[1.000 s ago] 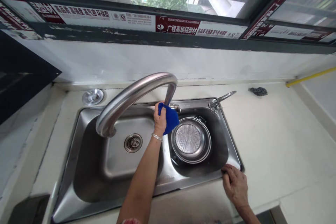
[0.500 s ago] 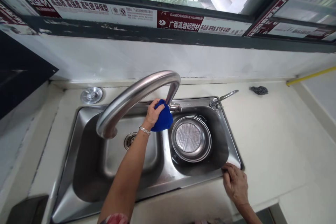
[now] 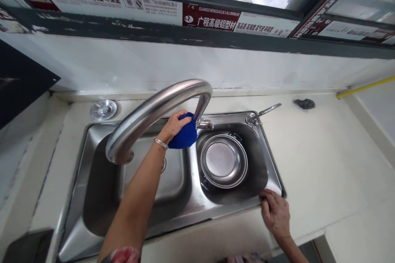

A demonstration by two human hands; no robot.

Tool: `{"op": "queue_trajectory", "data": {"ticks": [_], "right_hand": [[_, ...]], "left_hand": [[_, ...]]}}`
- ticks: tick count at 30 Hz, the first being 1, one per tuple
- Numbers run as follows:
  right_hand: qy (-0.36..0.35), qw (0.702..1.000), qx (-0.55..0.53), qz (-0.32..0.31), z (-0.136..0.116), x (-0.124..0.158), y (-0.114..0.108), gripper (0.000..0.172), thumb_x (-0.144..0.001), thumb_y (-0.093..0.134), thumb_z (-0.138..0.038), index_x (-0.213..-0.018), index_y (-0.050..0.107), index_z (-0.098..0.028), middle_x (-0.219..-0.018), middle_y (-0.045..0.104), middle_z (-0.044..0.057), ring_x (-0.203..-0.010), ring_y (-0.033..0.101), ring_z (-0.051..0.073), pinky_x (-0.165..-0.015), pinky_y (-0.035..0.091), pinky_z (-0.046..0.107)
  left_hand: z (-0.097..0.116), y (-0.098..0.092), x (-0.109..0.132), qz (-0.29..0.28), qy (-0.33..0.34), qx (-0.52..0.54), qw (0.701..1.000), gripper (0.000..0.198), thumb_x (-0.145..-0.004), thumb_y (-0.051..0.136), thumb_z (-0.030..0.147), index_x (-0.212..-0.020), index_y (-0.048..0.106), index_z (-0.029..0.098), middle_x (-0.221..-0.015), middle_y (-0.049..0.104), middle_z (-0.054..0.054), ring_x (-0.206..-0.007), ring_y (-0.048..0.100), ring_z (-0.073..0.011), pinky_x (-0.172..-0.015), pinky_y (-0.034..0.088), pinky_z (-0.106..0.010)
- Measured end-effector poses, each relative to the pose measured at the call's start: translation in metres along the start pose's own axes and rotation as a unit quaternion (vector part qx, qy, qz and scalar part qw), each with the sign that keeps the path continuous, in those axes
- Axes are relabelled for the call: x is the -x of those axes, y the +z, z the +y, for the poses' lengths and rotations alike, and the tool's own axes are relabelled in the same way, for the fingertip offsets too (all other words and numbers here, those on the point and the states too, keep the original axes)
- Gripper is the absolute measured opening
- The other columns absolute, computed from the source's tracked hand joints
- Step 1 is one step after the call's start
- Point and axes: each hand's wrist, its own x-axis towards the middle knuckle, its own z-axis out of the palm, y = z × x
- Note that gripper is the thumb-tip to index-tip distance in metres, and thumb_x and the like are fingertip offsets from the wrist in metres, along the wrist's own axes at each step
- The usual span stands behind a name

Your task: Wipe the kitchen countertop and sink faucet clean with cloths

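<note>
The left hand is closed around one blue cloth pressed against the single faucet. The right hand lies flat and open, holding nothing, on the rim of the two-basin sink; one steel bowl sits inside the right basin.

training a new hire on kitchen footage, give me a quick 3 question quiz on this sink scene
1. True or false: the left hand presses a blue cloth against the base of the faucet.
2. Where does the right hand rest?
A. in the left basin
B. on the front right corner of the sink
C. on the scourer
3. Fill in: the round strainer bowl sits in the ____ basin.

Key
1. true
2. B
3. right
</note>
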Motion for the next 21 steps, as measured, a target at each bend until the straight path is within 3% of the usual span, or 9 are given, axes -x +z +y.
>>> {"op": "queue_trajectory", "data": {"ticks": [5, 11, 17, 19, 21], "right_hand": [[-0.002, 1.000, -0.001, 0.001, -0.002, -0.002, -0.002, 0.021, -0.097, 0.047, -0.026, -0.099, 0.068, -0.023, -0.104, 0.074, 0.007, -0.102, 0.066, 0.026, -0.090, 0.043, 0.041], [0.002, 1.000, -0.001, -0.004, -0.004, -0.003, -0.004, 0.022, -0.097, 0.046, -0.026, -0.101, 0.068, -0.023, -0.106, 0.074, 0.008, -0.104, 0.066, 0.027, -0.089, 0.043, 0.042], [-0.012, 1.000, 0.003, -0.001, -0.003, -0.003, -0.004, 0.021, -0.097, 0.048, -0.024, -0.102, 0.068, -0.023, -0.106, 0.074, 0.008, -0.104, 0.065, 0.026, -0.090, 0.043, 0.042], [-0.014, 1.000, 0.003, 0.003, -0.003, -0.003, -0.003, 0.021, -0.097, 0.048, -0.023, -0.102, 0.068, -0.023, -0.106, 0.074, 0.008, -0.104, 0.065, 0.026, -0.090, 0.043, 0.042], [-0.015, 1.000, 0.003, 0.009, -0.003, -0.003, -0.002, 0.020, -0.097, 0.048, -0.023, -0.102, 0.068, -0.023, -0.106, 0.074, 0.008, -0.103, 0.065, 0.026, -0.090, 0.044, 0.041]], "left_hand": [[0.019, -0.013, -0.010, -0.069, -0.043, -0.057, 0.995, 0.025, -0.071, 0.071, 0.042, -0.081, 0.065, 0.020, -0.069, 0.064, 0.005, -0.065, 0.059, -0.0140, -0.062, 0.046, -0.026], [0.043, -0.013, -0.018, -0.076, -0.055, -0.170, 0.981, 0.024, -0.069, 0.069, 0.044, -0.078, 0.069, 0.022, -0.070, 0.069, 0.001, -0.065, 0.061, -0.0175, -0.060, 0.047, -0.029], [0.062, -0.007, -0.038, -0.087, -0.021, -0.318, 0.944, 0.031, -0.069, 0.076, 0.049, -0.081, 0.077, 0.021, -0.074, 0.074, -0.001, -0.073, 0.064, -0.0211, -0.074, 0.051, -0.033], [0.055, -0.006, -0.040, -0.061, -0.014, -0.336, 0.940, 0.031, -0.070, 0.076, 0.048, -0.084, 0.079, 0.020, -0.080, 0.076, -0.003, -0.078, 0.066, -0.0237, -0.080, 0.052, -0.035], [0.039, -0.007, -0.034, 0.015, 0.012, -0.315, 0.949, 0.031, -0.076, 0.071, 0.047, -0.090, 0.079, 0.021, -0.090, 0.077, -0.006, -0.088, 0.068, -0.0261, -0.088, 0.051, -0.037]]}}
